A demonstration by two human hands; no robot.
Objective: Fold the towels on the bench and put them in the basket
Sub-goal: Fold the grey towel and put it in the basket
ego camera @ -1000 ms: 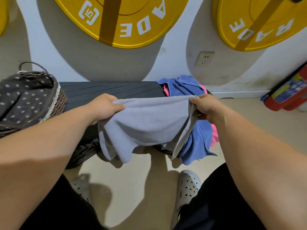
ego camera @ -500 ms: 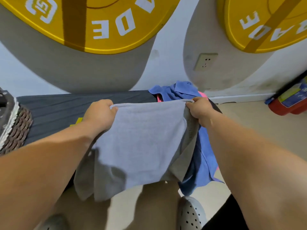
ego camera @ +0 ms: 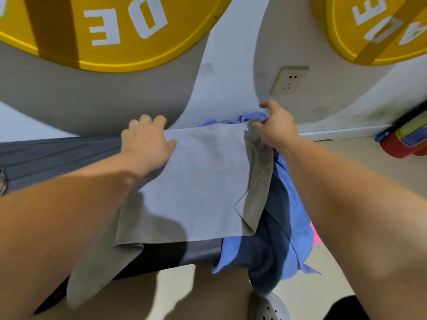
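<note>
Grey towel crosswise (flat) on bench

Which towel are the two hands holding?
The flat grey cloth towel, spread over the dark bench; the left hand and right hand grip its far corners. The crumpled blue cloth towel lies heaped to its right.

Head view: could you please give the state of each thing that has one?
grey towel: spread on the bench, right edge folded over, near left corner hanging off
blue towel: crumpled, draped over the bench end
left hand: grips the grey towel's far left corner
right hand: pinches its far right corner
wall socket: nothing plugged in
</note>
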